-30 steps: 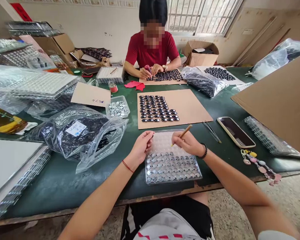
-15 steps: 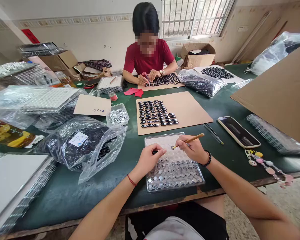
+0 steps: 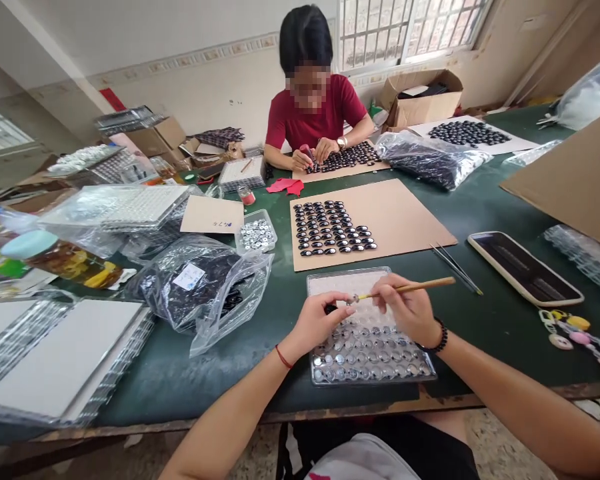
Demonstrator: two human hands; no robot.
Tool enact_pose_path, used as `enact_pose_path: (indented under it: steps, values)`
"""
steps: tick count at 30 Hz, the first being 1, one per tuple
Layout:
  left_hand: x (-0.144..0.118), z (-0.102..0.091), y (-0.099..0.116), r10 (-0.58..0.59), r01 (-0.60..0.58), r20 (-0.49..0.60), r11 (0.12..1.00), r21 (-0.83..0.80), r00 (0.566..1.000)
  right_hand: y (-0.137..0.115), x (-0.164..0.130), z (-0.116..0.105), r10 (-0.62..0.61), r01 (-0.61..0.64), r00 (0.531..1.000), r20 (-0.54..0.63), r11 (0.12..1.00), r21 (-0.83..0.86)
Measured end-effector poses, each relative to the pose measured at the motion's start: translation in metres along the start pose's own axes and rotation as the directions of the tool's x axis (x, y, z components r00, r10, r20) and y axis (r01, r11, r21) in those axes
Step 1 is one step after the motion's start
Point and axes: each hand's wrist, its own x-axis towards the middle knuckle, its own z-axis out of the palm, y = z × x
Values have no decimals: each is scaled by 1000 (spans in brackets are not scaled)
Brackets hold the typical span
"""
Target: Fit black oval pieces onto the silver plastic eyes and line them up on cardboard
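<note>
My right hand (image 3: 409,309) grips a thin wooden stick (image 3: 420,287) whose tip points left toward my left hand (image 3: 321,321). My left hand pinches a small dark oval bead (image 3: 331,309) between thumb and fingers, right at the stick's tip. Both hands hover over a clear plastic blister tray (image 3: 367,347) whose near rows hold several shiny round pieces. Beyond it lies a brown cardboard sheet (image 3: 395,213) with rows of several dark glossy oval beads (image 3: 333,228).
A person in a red shirt (image 3: 315,113) works across the green table (image 3: 480,307). Nearby lie tweezers (image 3: 455,260), a phone (image 3: 525,268), a keychain (image 3: 575,330), a bag of dark beads (image 3: 200,283), a small tub of silver pieces (image 3: 256,233) and stacked trays (image 3: 65,353).
The camera view has swung left and up. My left hand moved in over the tray to meet the stick's tip, and the stick has tilted closer to level.
</note>
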Motion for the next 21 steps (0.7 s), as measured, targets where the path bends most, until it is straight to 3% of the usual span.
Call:
enact_pose_path:
  steps: [2, 5, 7, 8, 10, 12, 14, 18, 21]
  values:
    - [11, -15, 2, -67, 56, -32, 961, -271, 997, -1, 0, -4, 19, -17, 997, -69, 999, 28]
    - [26, -37, 2, -168, 2, -153, 680, -734, 974, -2, 1, -7, 25, -21, 995, -92, 999, 43]
    - [29, -40, -3, -219, 9, -142, 573, -820, 965, 0, 1, -6, 17, -14, 998, -67, 999, 40]
    - [28, -38, -6, -238, 43, -120, 585, -810, 964, 1, 1, -5, 13, -11, 999, -49, 999, 33]
    - [22, -27, -11, -241, 94, -114, 708, -700, 964, 3, 0, -3, 12, -12, 1000, -14, 1000, 1]
    - [12, -14, -12, -188, 96, -145, 868, -487, 971, 4, -1, -1, 13, -13, 1000, 4, 999, -48]
    - [4, -3, -10, -139, 105, -107, 954, -280, 984, 4, -2, -1, 0, 0, 1000, 4, 995, -102]
    - [-5, 10, -4, -146, 158, 104, 981, -113, 984, 0, -2, -2, -54, 55, 998, 11, 982, -179]
    - [-7, 15, -6, -122, 125, 134, 992, -15, 983, -3, -1, 0, -77, 100, 991, 110, 970, -221]
